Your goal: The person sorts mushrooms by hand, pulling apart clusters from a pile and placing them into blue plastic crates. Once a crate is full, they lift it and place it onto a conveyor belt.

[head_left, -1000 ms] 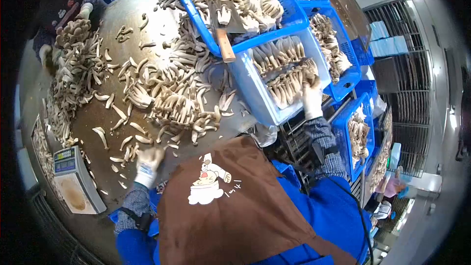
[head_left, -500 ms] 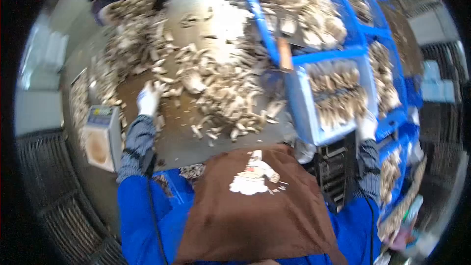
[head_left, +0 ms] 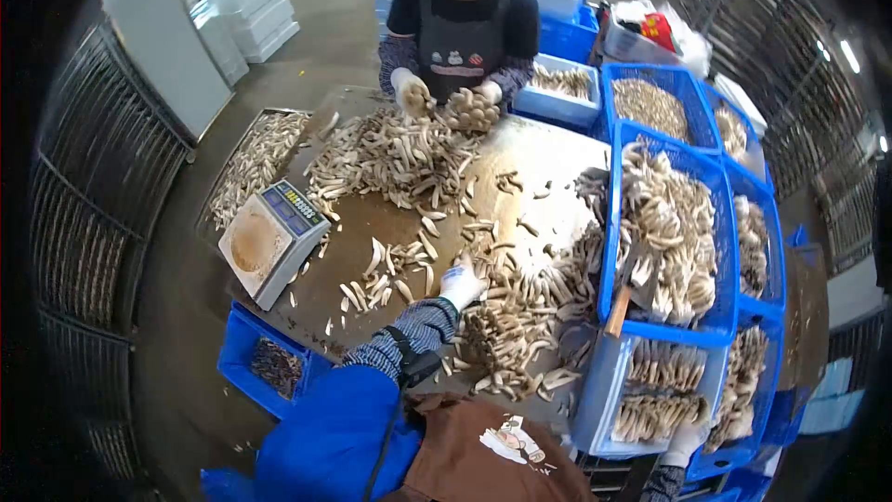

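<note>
My left hand [head_left: 463, 286], in a white glove, is in the loose mushrooms [head_left: 509, 335] heaped on the metal table, its fingers curled around some of them. At lower right my gloved right hand [head_left: 686, 443] is at the near corner of a pale foam box [head_left: 595, 409], against the end of a row of mushrooms [head_left: 658, 416]. Its fingertips are hidden, so I cannot make out its grip. A second row lies behind that one in the box. Beside the box, a wooden-handled blade [head_left: 618, 311] rests on mushrooms in a blue crate [head_left: 609, 251].
A digital scale [head_left: 269, 240] stands at the table's left, above a blue bin [head_left: 243, 339] of dark scraps. Across the table a co-worker [head_left: 455, 28] holds mushroom clusters over a large pile [head_left: 395, 158]. More filled blue crates [head_left: 711, 135] line the right side.
The view has swung up and left, bringing the co-worker and room into sight. My left hand has moved from the table's left side rightward into the near heap. My right hand stays at the box.
</note>
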### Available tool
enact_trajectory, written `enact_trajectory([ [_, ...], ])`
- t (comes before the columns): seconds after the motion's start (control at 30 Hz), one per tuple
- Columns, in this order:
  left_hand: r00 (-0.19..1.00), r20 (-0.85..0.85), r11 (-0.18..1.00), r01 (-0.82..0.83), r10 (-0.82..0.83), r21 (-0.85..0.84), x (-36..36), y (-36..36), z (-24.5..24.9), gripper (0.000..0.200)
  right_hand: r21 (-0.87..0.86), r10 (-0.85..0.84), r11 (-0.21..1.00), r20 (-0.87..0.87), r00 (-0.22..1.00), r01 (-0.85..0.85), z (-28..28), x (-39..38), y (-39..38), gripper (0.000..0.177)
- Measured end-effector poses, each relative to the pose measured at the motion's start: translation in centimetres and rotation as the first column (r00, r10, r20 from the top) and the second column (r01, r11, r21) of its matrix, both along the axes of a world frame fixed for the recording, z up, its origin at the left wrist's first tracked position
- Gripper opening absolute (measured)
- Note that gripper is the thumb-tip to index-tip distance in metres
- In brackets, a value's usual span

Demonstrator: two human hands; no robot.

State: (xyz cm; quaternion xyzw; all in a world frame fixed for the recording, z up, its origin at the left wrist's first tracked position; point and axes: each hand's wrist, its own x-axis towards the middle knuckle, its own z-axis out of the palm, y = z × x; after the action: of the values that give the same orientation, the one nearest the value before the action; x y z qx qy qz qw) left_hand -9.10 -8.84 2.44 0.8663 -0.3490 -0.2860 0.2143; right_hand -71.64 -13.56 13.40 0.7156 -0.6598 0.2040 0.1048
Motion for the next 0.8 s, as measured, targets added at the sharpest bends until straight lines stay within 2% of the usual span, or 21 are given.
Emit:
enact_trajectory([
  [0.03,0.996,0.041,0.985,-0.076,0.083,-0.158,0.2,0.5,-0.9,0.082,-0.016,0.097,0.995,0.188,0.977,-0.096,1.1,3.0,0.1,0.028],
  [0.07,0.989,-0.117,0.982,-0.108,0.09,-0.158,1.4,0.8,-1.5,0.08,-0.044,0.188,0.982,0.368,0.911,-0.185,2.5,7.2,0.6,0.028],
  [0.13,0.893,-0.419,0.867,-0.336,0.167,-0.369,2.1,1.9,-1.4,0.077,0.003,0.456,0.864,0.423,0.783,-0.504,5.6,16.3,2.4,0.029],
  [0.17,0.847,-0.509,0.804,-0.407,0.155,-0.433,1.7,2.5,1.4,0.08,0.067,0.52,0.789,0.456,0.722,-0.611,5.7,20.3,3.1,0.03],
  [0.2,0.821,-0.567,0.73,-0.428,0.068,-0.533,1.8,2.6,1.3,0.089,0.126,0.574,0.696,0.494,0.653,-0.707,5.3,24.4,3.6,0.032],
  [0.27,0.85,-0.52,0.703,-0.318,-0.087,-0.637,1.3,3.2,5.2,0.094,0.202,0.52,0.557,0.671,0.529,-0.805,5.0,33.1,4.0,0.036],
  [0.33,0.93,-0.326,0.731,-0.102,-0.171,-0.675,0.8,3.9,9.3,0.093,0.247,0.262,0.5,0.87,0.416,-0.83,5.2,40.5,4.3,0.04],
  [0.37,0.945,-0.225,0.712,0.012,-0.238,-0.702,0.5,4.0,10.6,0.088,0.116,0.545,0.459,0.746,0.382,-0.881,2.8,42.8,2.7,0.041],
  [0.4,0.896,-0.278,0.675,0.033,-0.347,-0.737,0.5,4.1,12.0,0.077,0.004,0.772,0.38,0.55,0.319,-0.925,1.1,44.8,1.6,0.042],
  [0.43,0.923,-0.193,0.59,0.045,-0.334,-0.806,0.4,3.8,11.8,0.075,0.085,0.508,0.395,0.809,0.295,-0.915,1.8,46.8,1.8,0.042],
  [0.47,0.943,-0.112,0.503,0.065,-0.314,-0.862,0.2,3.6,11.4,0.073,0.174,0.165,0.381,0.954,0.252,-0.908,2.6,49.0,2.5,0.042],
  [0.5,0.929,-0.215,0.476,-0.049,-0.302,-0.878,-0.2,3.9,11.7,0.062,0.06,0.073,0.444,0.992,0.103,-0.894,3.1,50.7,3.3,0.039],
  [0.53,0.95,-0.246,0.526,-0.111,-0.194,-0.843,-0.2,4.4,12.5,0.058,-0.054,0.083,0.471,0.996,-0.017,-0.88,2.2,51.8,3.3,0.038],
  [0.6,0.738,-0.642,0.624,-0.406,-0.207,-0.668,-0.6,5.3,12.2,0.05,0.061,0.221,0.516,0.954,0.201,-0.855,0.9,52.1,3.5,0.037],
  [0.63,0.704,-0.693,0.665,-0.442,-0.159,-0.602,-0.9,6.6,14.4,0.045,-0.021,0.529,0.51,0.796,0.295,-0.86,1.1,51.9,4.4,0.036],
  [0.67,0.677,-0.727,0.696,-0.467,-0.116,-0.545,-0.6,7.5,16.5,0.041,0.017,0.268,0.49,0.949,0.169,-0.872,-0.7,52.7,3.8,0.046],
  [0.7,0.704,-0.696,0.618,-0.487,-0.141,-0.617,-0.2,7.0,13.7,0.029,-0.043,0.511,0.519,0.816,0.269,-0.854,0.2,52.5,3.8,0.046],
  [0.73,0.756,-0.624,0.484,-0.478,-0.198,-0.733,-0.2,7.0,12.4,0.025,-0.107,0.705,0.523,0.611,0.359,-0.845,2.0,52.2,4.0,0.046],
  [0.77,0.699,-0.671,0.479,-0.514,-0.247,-0.712,-0.3,7.4,13.1,0.026,-0.179,0.728,0.545,0.586,0.356,-0.819,3.2,52.3,4.3,0.043],
  [0.8,0.638,-0.712,0.475,-0.549,-0.294,-0.688,-0.3,7.8,13.8,0.027,-0.168,0.718,0.555,0.591,0.367,-0.814,3.6,52.2,4.5,0.043],
])
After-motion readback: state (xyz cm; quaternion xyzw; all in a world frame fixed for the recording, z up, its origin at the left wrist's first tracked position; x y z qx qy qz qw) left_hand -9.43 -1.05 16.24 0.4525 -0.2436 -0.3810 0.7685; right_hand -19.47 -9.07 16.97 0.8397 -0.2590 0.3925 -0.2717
